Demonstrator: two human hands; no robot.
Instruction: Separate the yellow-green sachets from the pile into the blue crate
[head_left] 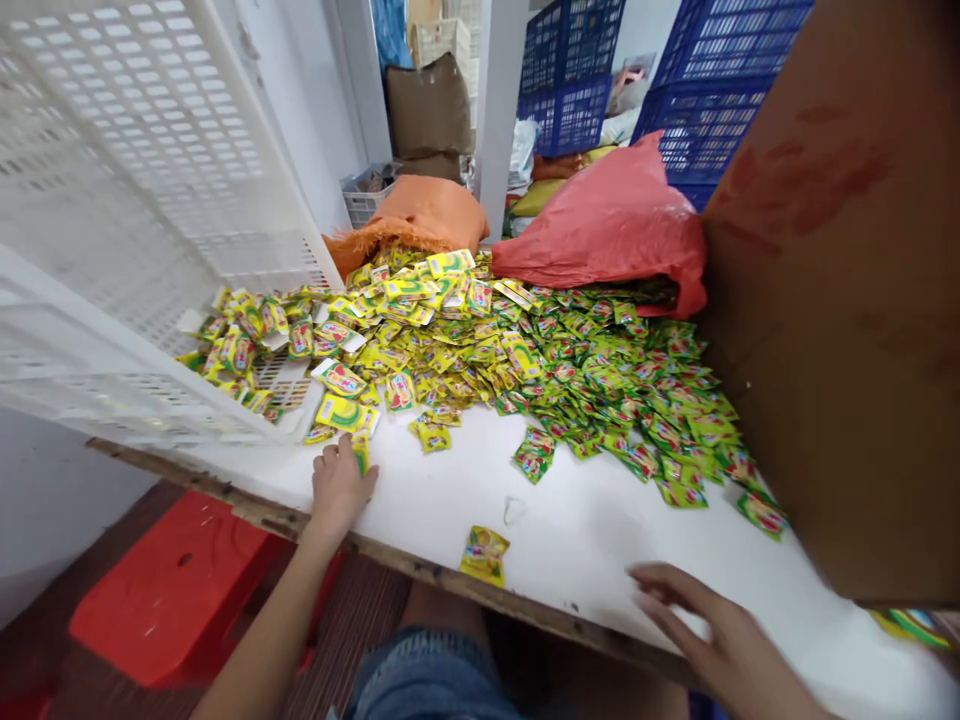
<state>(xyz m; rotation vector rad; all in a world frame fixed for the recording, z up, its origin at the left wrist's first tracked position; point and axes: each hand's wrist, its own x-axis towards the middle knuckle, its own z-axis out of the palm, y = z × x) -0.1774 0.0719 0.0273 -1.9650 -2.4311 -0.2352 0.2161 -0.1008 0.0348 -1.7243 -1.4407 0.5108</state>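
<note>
At the near left of the white table, my left hand (341,488) is closed, with a small yellow box (361,456) between thumb and fingers, mostly hidden by them. Just beyond it lie more flat yellow boxes (345,413), some with white flaps. My right hand (701,625) hovers over the front edge at the right, fingers apart and holding nothing. A single yellow sachet (485,556) lies near the edge between my hands. Farther back spread a heap of yellow sachets (457,365) and a heap of green sachets (607,375).
A white perforated crate (292,415) lies on its side at left, with boxes in it. An orange sack (431,210) and red bag (600,220) stand behind the heaps. A brown carton (832,330) bounds the right. Below left is a red stool (172,590).
</note>
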